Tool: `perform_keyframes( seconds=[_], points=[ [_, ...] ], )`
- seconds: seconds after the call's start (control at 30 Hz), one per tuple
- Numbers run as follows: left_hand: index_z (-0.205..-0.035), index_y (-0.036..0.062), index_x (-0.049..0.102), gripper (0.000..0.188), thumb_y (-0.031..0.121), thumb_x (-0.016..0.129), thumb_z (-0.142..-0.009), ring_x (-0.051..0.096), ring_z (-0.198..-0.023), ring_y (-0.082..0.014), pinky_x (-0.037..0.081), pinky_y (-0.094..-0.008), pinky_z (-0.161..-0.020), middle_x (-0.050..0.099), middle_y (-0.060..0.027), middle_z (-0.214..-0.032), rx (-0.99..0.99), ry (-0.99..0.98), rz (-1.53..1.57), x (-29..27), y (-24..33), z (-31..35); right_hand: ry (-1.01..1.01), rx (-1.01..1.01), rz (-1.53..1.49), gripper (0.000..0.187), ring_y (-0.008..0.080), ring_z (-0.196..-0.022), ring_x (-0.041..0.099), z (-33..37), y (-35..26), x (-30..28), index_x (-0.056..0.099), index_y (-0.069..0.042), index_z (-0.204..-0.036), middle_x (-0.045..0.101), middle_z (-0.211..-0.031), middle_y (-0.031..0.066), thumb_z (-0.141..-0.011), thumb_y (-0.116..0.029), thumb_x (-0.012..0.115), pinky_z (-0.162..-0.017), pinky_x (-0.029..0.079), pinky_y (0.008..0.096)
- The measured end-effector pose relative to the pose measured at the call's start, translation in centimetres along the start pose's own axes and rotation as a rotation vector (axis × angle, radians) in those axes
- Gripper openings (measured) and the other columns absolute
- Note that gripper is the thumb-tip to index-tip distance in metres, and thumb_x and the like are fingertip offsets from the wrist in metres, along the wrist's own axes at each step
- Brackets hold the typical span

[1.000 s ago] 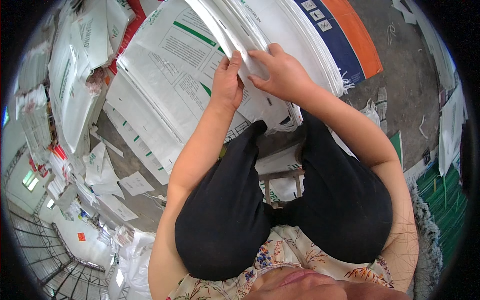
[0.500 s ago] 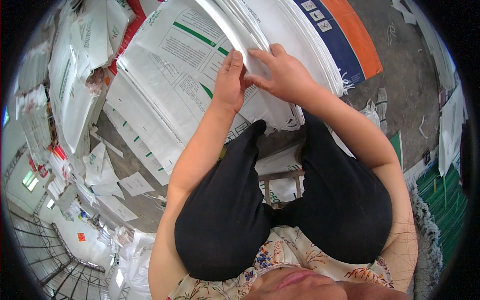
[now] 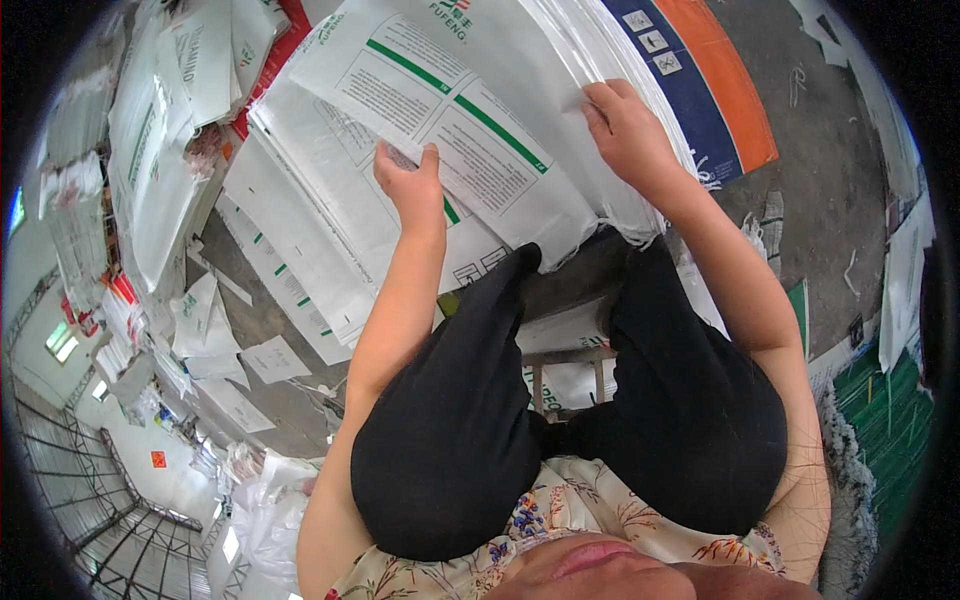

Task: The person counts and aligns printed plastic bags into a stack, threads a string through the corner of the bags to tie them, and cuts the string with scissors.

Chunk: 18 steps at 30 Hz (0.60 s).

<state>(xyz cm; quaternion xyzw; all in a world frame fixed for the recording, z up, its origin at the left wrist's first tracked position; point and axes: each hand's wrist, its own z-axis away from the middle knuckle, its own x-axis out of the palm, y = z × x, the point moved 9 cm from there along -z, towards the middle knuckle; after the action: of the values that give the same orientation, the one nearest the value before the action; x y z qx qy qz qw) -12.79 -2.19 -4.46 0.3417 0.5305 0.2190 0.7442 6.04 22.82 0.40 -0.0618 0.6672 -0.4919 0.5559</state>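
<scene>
At far centre, touching left edge of printed sack (image 3: 480,140) with left hand (image 3: 412,190) half-spread; can't tell if gripping. Just right, pinching white sack stack (image 3: 603,50) with right hand (image 3: 635,138).

A: Viewpoint?
B: On the wearer's head; left fisheye of a side-by-side pair.
A: Facing?
B: Steeply down, over floral blouse (image 3: 570,495) and black trousers (image 3: 450,450), to left hand (image 3: 412,188) and right hand (image 3: 635,140) in the upper middle.
A: How near?
B: Close. Blouse low in frame, nearer; hands farther out.
A: Spread?
B: Very wide. Metal-framed roof (image 3: 60,490) bends in at lower left; corners fall dark.
</scene>
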Motion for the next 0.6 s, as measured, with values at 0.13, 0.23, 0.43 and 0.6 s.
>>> perform_keyframes(
  seconds=[0.13, 0.23, 0.43, 0.6],
  points=[
    [-0.144, -0.0062, 0.028, 0.072, 0.013, 0.067, -0.087, 0.052, -0.113, -0.0257, 0.045, -0.0352, -0.097, 0.031, -0.0202, -0.142, -0.113, -0.039, -0.054, 0.6, -0.7, -0.8, 0.05, -0.038, 0.016, 0.025, 0.0391, -0.095, 0.061, 0.2, -0.1, 0.1, 0.059, -0.005, -0.117, 0.058, -0.111, 0.019, -0.094, -0.015, 0.054, -0.083, 0.05, 0.043],
    [-0.134, -0.0067, 0.037, 0.057, 0.011, 0.065, -0.088, 0.055, -0.098, -0.0204, 0.049, -0.0323, -0.087, 0.047, -0.017, -0.128, -0.182, -0.202, 0.184, 1.6, -1.5, -2.3, 0.041, -0.058, 0.018, 0.031, 0.0407, -0.096, 0.061, 0.4, -0.7, 0.4, 0.057, -0.009, -0.124, 0.056, -0.114, 0.0226, -0.094, -0.013, 0.052, -0.083, 0.051, 0.0449],
    [-0.12, -0.0071, 0.045, 0.033, 0.009, 0.057, -0.093, 0.06, -0.086, -0.0169, 0.052, -0.0296, -0.08, 0.059, -0.0128, -0.108, -0.152, -0.304, 0.618, 3.6, 3.0, -0.7, 0.002, -0.017, 0.023, 0.038, 0.0388, -0.107, 0.058, 0.8, -1.1, -0.1, 0.057, -0.015, -0.13, 0.051, -0.126, 0.0254, -0.093, -0.007, 0.051, -0.09, 0.048, 0.0415],
    [-0.126, -0.0065, 0.04, 0.038, 0.008, 0.055, -0.095, 0.061, -0.1, -0.0197, 0.056, -0.0336, -0.082, 0.056, -0.0166, -0.117, -0.07, -0.427, 0.708, 4.7, 7.7, 0.7, -0.074, -0.048, 0.003, 0.036, 0.0401, -0.103, 0.061, 1.2, -3.0, 1.2, 0.063, -0.017, -0.123, 0.049, -0.127, 0.0288, -0.091, -0.006, 0.053, -0.088, 0.05, 0.0418]
  ],
)
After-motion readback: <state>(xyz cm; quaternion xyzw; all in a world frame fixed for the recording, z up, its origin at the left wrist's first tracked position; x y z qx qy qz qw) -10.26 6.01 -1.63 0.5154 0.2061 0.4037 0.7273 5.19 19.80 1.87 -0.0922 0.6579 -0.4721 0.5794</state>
